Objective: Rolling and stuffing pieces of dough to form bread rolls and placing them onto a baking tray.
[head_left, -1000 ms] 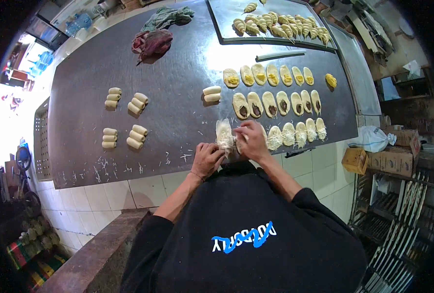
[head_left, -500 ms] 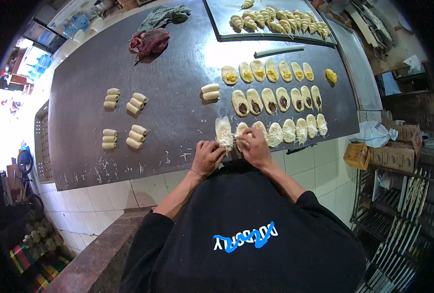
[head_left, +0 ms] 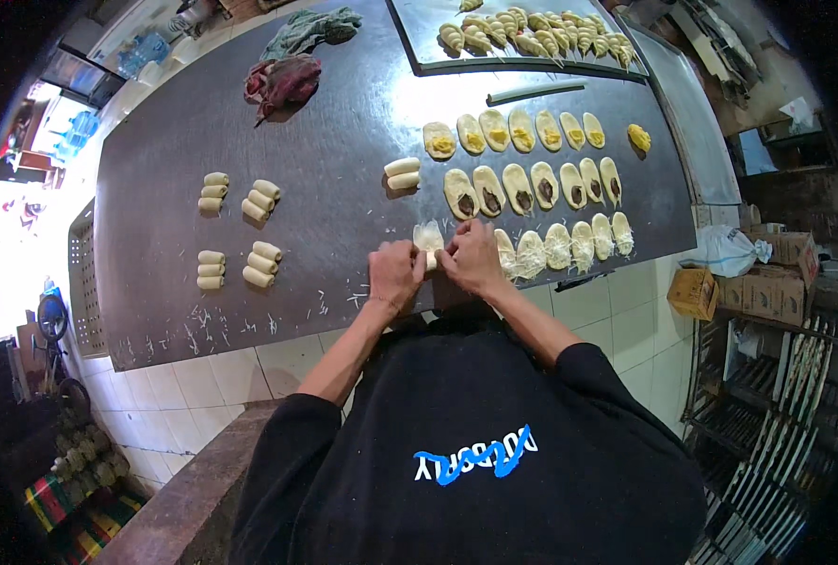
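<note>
A piece of dough lies at the near edge of the table, its near end rolled up and its far end still flat. My left hand grips the left end of the roll with bent fingers. At its right end, my right hand is closed on the same dough. To the right runs a row of flat dough ovals with white shreds, partly hidden by my right hand. Beyond it sit ovals with dark brown filling, then ovals with yellow filling. Finished dough rolls lie just past my left hand.
More dough rolls stand in small groups at the left of the dark table, with scattered white shreds near its front edge. A tray of shaped pastries, a rod, a yellow lump and crumpled cloths lie farther back.
The near end of the shred-topped dough has been rolled away from me. My right hand has moved left onto it, and both hands are slightly farther forward.
</note>
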`<control>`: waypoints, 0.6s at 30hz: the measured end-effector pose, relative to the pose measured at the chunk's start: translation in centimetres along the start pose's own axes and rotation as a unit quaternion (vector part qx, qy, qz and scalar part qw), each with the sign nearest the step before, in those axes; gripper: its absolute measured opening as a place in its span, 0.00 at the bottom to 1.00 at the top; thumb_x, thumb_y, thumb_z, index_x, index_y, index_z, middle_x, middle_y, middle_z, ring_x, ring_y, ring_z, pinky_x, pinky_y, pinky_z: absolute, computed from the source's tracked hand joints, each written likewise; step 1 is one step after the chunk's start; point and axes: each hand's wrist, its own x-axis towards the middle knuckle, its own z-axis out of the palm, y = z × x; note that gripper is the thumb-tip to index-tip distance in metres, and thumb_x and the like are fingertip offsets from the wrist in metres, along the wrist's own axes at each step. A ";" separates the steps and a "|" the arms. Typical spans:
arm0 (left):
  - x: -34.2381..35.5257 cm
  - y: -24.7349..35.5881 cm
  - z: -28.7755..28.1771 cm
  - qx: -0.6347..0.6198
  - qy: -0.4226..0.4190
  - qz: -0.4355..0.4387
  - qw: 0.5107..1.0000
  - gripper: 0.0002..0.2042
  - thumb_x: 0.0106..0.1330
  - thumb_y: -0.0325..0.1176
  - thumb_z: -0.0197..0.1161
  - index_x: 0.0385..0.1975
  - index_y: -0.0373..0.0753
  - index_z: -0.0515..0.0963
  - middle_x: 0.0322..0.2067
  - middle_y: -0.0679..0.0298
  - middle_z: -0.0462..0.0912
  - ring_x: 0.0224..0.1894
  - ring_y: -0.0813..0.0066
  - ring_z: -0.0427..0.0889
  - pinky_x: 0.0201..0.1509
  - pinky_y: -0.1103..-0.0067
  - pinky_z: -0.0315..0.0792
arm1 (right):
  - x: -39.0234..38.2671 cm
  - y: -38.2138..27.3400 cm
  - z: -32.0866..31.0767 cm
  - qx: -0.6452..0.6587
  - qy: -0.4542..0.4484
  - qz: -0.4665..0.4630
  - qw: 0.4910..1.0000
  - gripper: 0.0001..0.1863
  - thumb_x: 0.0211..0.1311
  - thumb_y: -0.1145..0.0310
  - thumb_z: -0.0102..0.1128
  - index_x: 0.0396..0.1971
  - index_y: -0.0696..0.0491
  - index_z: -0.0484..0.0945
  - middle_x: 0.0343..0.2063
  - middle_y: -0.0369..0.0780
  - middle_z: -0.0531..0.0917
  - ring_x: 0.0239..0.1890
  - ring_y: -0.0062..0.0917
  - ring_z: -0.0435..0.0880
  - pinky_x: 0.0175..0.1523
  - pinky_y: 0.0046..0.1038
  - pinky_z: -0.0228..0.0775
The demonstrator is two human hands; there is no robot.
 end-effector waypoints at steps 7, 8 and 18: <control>1.1 -1.2 -1.3 -0.021 -0.076 -0.188 0.979 0.13 0.57 0.44 0.66 0.33 0.42 0.76 0.34 0.59 0.82 0.38 0.56 0.80 0.41 0.64 0.69 | -0.5 0.6 -0.8 0.100 0.020 0.101 0.990 0.08 0.49 0.63 0.69 0.27 0.49 0.83 0.40 0.43 0.76 0.40 0.40 0.73 0.46 0.40 0.67; 0.8 -1.1 -1.2 -0.041 -0.023 -0.065 0.997 0.11 0.59 0.41 0.64 0.34 0.41 0.75 0.35 0.59 0.80 0.38 0.56 0.80 0.41 0.63 0.69 | -0.9 0.6 -0.9 0.086 0.034 0.003 0.996 0.07 0.49 0.64 0.69 0.29 0.48 0.83 0.41 0.42 0.76 0.39 0.40 0.73 0.46 0.40 0.67; 8.6 -1.2 -2.5 -0.005 0.128 -0.026 0.991 0.08 0.67 0.34 0.54 0.37 0.36 0.74 0.31 0.51 0.77 0.34 0.50 0.79 0.38 0.61 0.72 | 4.5 -0.2 -1.0 -0.055 0.144 -0.052 0.987 0.06 0.53 0.64 0.65 0.30 0.47 0.83 0.38 0.41 0.77 0.42 0.38 0.72 0.46 0.39 0.66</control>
